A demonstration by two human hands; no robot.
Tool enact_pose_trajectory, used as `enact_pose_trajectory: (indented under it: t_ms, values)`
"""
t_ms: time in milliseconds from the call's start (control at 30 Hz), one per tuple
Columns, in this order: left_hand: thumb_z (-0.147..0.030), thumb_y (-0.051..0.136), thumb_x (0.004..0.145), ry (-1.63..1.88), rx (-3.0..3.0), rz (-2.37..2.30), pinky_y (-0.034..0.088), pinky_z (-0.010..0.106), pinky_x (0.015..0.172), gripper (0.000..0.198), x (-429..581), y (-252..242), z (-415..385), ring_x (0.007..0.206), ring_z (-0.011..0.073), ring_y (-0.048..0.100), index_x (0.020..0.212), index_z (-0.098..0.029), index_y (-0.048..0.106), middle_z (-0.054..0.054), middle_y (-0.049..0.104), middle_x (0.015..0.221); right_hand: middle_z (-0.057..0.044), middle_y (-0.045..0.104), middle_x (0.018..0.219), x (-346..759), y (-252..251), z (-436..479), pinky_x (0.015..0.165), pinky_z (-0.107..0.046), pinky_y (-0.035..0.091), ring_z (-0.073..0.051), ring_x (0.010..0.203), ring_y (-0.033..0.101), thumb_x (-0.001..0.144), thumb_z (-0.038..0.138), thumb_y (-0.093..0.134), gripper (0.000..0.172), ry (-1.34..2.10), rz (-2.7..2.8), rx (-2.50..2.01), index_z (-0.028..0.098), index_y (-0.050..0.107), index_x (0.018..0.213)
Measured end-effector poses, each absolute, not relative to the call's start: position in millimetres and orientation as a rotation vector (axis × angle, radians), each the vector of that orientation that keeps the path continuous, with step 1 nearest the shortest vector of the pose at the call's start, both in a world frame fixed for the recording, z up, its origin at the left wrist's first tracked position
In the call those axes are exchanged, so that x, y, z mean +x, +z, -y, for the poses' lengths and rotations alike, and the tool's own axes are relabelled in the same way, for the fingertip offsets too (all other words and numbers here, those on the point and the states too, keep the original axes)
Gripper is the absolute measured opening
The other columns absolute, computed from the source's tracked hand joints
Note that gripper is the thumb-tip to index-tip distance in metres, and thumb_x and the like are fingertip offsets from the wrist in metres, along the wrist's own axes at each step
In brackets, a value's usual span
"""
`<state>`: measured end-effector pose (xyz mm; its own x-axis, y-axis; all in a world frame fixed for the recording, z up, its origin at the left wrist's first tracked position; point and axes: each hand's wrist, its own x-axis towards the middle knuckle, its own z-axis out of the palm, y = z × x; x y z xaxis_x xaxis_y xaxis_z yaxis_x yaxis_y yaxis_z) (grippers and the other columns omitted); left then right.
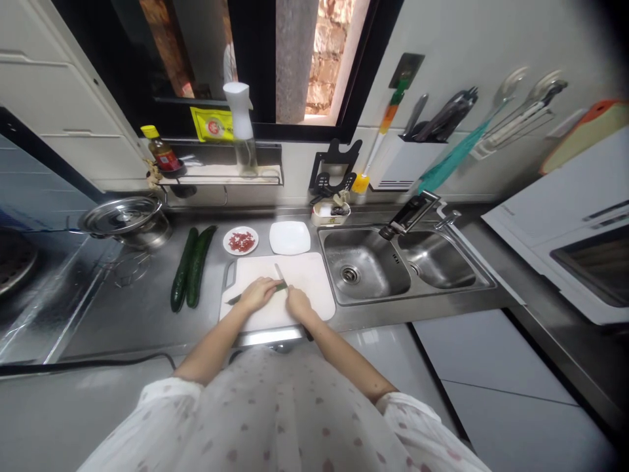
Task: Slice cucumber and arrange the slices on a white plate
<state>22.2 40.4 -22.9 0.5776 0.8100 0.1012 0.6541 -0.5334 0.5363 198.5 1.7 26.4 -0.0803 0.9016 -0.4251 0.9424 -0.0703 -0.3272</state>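
Observation:
A white cutting board lies on the steel counter in front of me. My left hand is curled over a thin green vegetable that lies across the board, pressing it down. My right hand is closed round the handle of a knife, whose blade points away from me and meets the vegetable just right of my left fingers. Two whole cucumbers lie side by side left of the board. Behind the board stand a small plate of chopped red chilli and a bare white square plate.
A double steel sink with a tap lies right of the board. A lidded steel pot sits at the left beside the stove. Bottles stand on a shelf under the window. Utensils hang on the wall at the right.

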Motion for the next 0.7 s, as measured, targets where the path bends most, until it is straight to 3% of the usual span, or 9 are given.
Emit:
enact_pose_trajectory:
  t_ms: [200,700]
  values:
    - [-0.025,0.039,0.096,0.468,2.351,-1.19,0.044,0.035,0.094,0.038,23,-19,-38,0.1,0.0202,0.057,0.129,-0.025,0.058,0.006,0.066,0.107,-0.018,0.068,0.106,208,20,23,0.085,-0.03,0.046,-0.023,0.105,0.064,0.091,0.007,0.038,0.034,-0.852,-2.036,2.068,0.01,0.055,0.12]
    - [-0.024,0.042,0.095,0.501,2.354,-1.172,0.044,0.035,0.092,0.038,24,-25,-39,0.101,0.0203,0.057,0.129,-0.025,0.058,0.006,0.067,0.108,-0.018,0.067,0.109,202,22,4,0.088,-0.029,0.045,-0.022,0.108,0.063,0.092,0.008,0.038,0.036,-0.852,-2.091,2.059,0.01,0.052,0.125]
